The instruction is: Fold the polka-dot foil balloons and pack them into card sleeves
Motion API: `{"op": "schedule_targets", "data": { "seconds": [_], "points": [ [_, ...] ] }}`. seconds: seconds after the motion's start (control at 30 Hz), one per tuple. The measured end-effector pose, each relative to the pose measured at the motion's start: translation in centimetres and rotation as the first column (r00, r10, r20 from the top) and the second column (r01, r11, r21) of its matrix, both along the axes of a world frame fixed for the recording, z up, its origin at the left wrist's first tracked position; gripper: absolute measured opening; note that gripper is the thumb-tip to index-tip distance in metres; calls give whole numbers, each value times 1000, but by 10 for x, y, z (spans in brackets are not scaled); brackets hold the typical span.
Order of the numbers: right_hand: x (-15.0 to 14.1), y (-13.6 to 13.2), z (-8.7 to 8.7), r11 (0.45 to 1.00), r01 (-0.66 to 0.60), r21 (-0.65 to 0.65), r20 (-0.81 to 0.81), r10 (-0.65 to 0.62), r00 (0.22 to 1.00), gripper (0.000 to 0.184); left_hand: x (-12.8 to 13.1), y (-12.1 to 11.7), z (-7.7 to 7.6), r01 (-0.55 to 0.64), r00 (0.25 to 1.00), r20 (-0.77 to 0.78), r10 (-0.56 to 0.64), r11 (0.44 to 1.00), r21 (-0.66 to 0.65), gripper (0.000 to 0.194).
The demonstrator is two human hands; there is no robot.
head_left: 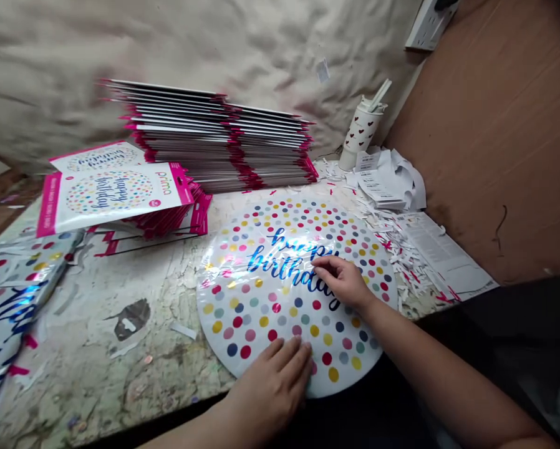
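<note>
A round foil balloon (294, 293) lies flat in the lower middle of the frame, on a worn, stained table (97, 355). It is printed with coloured dots and blue "happy birthday" lettering. The left hand (273, 386) rests open on its lower edge, fingers (289, 352) flat on the foil. The right hand (340, 280) lies on the lettering, fingers loosely extended, not clearly gripping anything.

Just above the balloon, at upper centre, stands a tall stack of packaged balloons (214, 134) with pink header strips. Two more packs (111, 196) lie to its left, on a lower pile with the "prima" label showing. At the left edge lies part of a second foil balloon (13, 299).

To the right, white paper scraps (392, 249) are scattered over the table around a printed sheet (443, 249) and some label backing (378, 181). Behind them stands a white tumbler (364, 131) with red hearts. A crumpled cloth (41, 68) covers the wall at upper left, a brown board (499, 125) fills the right, and a power socket (429, 25) sits at the top.
</note>
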State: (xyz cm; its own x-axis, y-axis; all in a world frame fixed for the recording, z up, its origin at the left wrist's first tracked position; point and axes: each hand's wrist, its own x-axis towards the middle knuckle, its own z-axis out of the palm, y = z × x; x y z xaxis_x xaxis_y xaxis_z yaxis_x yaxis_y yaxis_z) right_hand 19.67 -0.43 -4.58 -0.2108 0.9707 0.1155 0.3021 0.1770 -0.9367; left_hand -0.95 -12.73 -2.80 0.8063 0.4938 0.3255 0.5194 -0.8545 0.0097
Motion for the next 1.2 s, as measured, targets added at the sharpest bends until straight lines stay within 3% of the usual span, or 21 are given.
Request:
{"op": "schedule_targets", "data": {
  "seconds": [0.1, 0.17, 0.23, 0.27, 0.33, 0.43, 0.5, 0.6, 0.63, 0.67, 0.7, 0.77, 0.8, 0.83, 0.9, 1.0, 1.07, 1.13, 1.2],
  "points": [
    [-2, -2, 2, 998, -53, 29, 25, 52, 998, 18, 9, -19, -9, 29, 999, 38, -30, 999, 29, 26],
    [-2, -4, 5, 997, -73, 34, 55, 71, 996, 18, -3, -5, 1, 10, 998, 64, -13, 999, 46, 28],
    [-2, -4, 6, 996, -79, 28, 83, 76, 994, 19, -25, 26, 16, -151, 987, 65, 144, 982, 118, 34],
    [-1, -4, 6, 997, -80, 24, 95, 77, 992, 19, -38, 45, 23, -284, 959, 47, 280, 944, 167, 38],
    [0, -4, 6, 997, -79, 22, 108, 76, 991, 19, -67, 82, 34, -548, 829, 2, 559, 812, 202, 45],
    [1, -4, 6, 996, -84, 26, 109, 80, 991, 19, -108, 117, 40, -688, 719, -29, 695, 716, 120, 44],
    [2, -5, 6, 996, -93, 15, 109, 91, 990, 20, -130, 120, 40, -757, 652, 81, 754, 644, 110, 43],
    [1, -5, 7, 995, -97, -12, 122, 98, 988, 22, -151, 105, 34, -923, 369, 388, 845, 381, 49, 49],
    [0, -5, 7, 995, -97, -15, 127, 98, 987, 22, -152, 98, 31, -947, 290, 446, 847, 321, 6, 54],
    [-1, -5, 7, 995, -97, -15, 132, 98, 986, 22, -150, 93, 28, -948, 271, 450, 851, 317, -27, 59],
    [-2, -5, 7, 995, -103, -13, 137, 104, 985, 22, -145, 89, 24, -930, 322, 392, 862, 366, -42, 63],
    [-4, -5, 7, 994, -114, -1, 147, 112, 983, 21, -127, 87, 18, -859, 493, 153, 856, 507, -68, 73],
    [-5, -5, 7, 993, -116, 8, 154, 114, 981, 21, -116, 89, 16, -831, 549, 0, 836, 546, -101, 79],
    [-5, -5, 8, 993, -115, 20, 163, 110, 981, 20, -104, 92, 16, -823, 567, -156, 809, 552, -131, 86],
    [-5, -6, 10, 993, -108, 51, 193, 96, 976, 20, -83, 102, 17, -841, 533, -386, 753, 521, -146, 90],
    [-10, -11, 17, 972, -148, 182, 318, 85, 944, 24, -63, 117, 21, -815, 546, -506, 667, 563, -136, 68],
    [-17, -13, 21, 912, -229, 340, 449, 57, 892, 32, -54, 120, 25, -764, 602, -506, 617, 630, -141, 59],
    [-27, -12, 25, 813, -328, 482, 558, 4, 830, 43, -43, 115, 30, -708, 655, -509, 559, 690, -153, 59],
    [-36, -6, 30, 708, -420, 568, 610, -20, 792, 47, -34, 103, 40, -594, 749, -459, 477, 790, -148, 57]
  ]
}}
